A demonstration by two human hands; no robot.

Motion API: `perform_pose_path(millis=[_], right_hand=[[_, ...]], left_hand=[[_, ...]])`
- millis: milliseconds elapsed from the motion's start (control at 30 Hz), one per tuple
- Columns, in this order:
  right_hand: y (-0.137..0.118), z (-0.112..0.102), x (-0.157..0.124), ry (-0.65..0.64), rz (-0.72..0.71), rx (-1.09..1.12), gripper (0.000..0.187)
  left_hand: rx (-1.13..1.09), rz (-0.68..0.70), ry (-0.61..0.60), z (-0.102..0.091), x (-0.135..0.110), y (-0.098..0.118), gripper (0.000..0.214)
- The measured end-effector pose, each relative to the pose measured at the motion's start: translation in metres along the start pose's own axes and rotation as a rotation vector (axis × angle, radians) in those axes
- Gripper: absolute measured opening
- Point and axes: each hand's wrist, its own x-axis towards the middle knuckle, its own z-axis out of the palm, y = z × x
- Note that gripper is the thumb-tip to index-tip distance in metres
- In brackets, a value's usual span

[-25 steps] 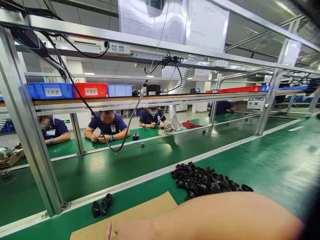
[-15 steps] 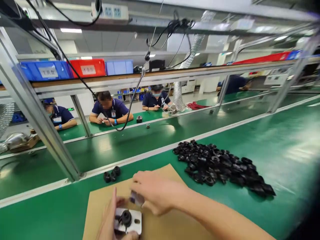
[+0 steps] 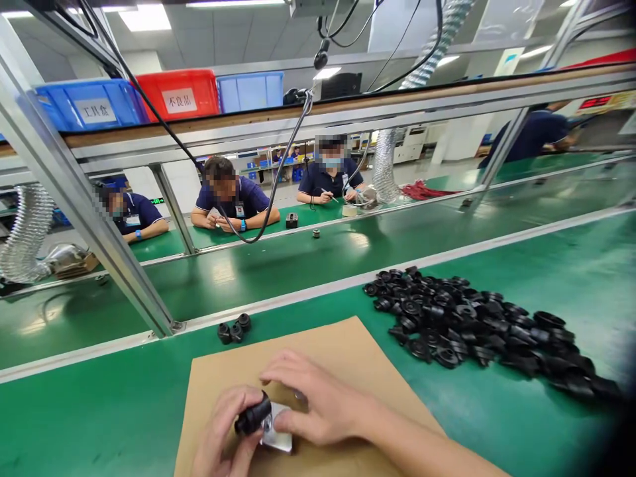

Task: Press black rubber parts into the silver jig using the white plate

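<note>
My left hand point(image 3: 223, 427) is closed around a black cylindrical plastic part point(image 3: 254, 414), tilted over a small silver metal block point(image 3: 278, 437). Whether the part touches the block is hard to tell. My right hand point(image 3: 318, 401) arches over the block from the right, its fingers apart and its thumb at the block's upper face. A small grey piece point(image 3: 299, 395) shows under the right fingers; its kind is unclear. Brown cardboard point(image 3: 342, 358) lies beneath both hands.
To the right spreads a large pile of black plastic parts point(image 3: 447, 318). Several similar parts point(image 3: 234, 330) stand beyond the cardboard. A metal post point(image 3: 134, 265) rises at left, and a black cable point(image 3: 278, 179) hangs ahead. Co-workers point(image 3: 233, 199) sit across the green bench point(image 3: 99, 411).
The view has shifted. The black part, upright on the silver block before, is now tilted in my left hand. My right hand has come closer to the block, its fingers more open.
</note>
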Motion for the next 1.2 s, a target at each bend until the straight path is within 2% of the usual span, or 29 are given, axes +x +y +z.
perform_pose_path(millis=[67, 133, 233, 300, 333, 433, 467, 567, 700, 867, 1067, 1200], right_hand=[[-0.004, 0.014, 0.000, 0.043, 0.010, 0.123, 0.052], [-0.009, 0.025, 0.001, 0.113, 0.044, 0.237, 0.044], [-0.011, 0.023, 0.006, 0.198, 0.171, 0.338, 0.034], [-0.004, 0.004, 0.010, 0.296, 0.250, 0.289, 0.039], [0.004, -0.009, 0.011, 0.386, 0.270, 0.212, 0.042], [0.041, -0.055, 0.007, 0.733, 0.274, -0.179, 0.046], [0.056, -0.068, 0.004, 0.782, 0.279, -0.297, 0.046], [0.095, -0.091, -0.009, 0.743, 0.317, -0.392, 0.047], [0.117, -0.088, -0.015, 0.745, 0.334, -0.409, 0.055], [0.113, -0.080, -0.013, 0.735, 0.314, -0.432, 0.051], [0.106, -0.083, -0.014, 0.746, 0.291, -0.501, 0.049], [0.076, -0.097, -0.007, 0.733, 0.267, -0.592, 0.045]], left_hand=[[0.069, 0.037, 0.069, 0.005, -0.002, 0.002, 0.026], [0.141, 0.091, 0.103, 0.009, -0.004, 0.003, 0.026], [0.238, 0.064, 0.088, 0.012, -0.006, 0.002, 0.036], [0.258, 0.007, 0.042, 0.011, -0.005, 0.002, 0.050], [0.261, -0.027, 0.015, 0.010, -0.003, 0.002, 0.057], [0.263, -0.126, -0.069, 0.007, -0.001, 0.001, 0.059], [0.263, -0.150, -0.092, 0.007, -0.001, 0.000, 0.057], [0.228, -0.155, -0.140, 0.007, -0.004, -0.006, 0.054], [0.198, -0.158, -0.182, 0.006, -0.009, -0.015, 0.053], [0.147, -0.220, -0.207, 0.006, -0.013, -0.020, 0.053], [0.108, -0.266, -0.208, 0.006, -0.017, -0.027, 0.054], [0.094, -0.259, -0.216, 0.005, -0.018, -0.032, 0.061]])
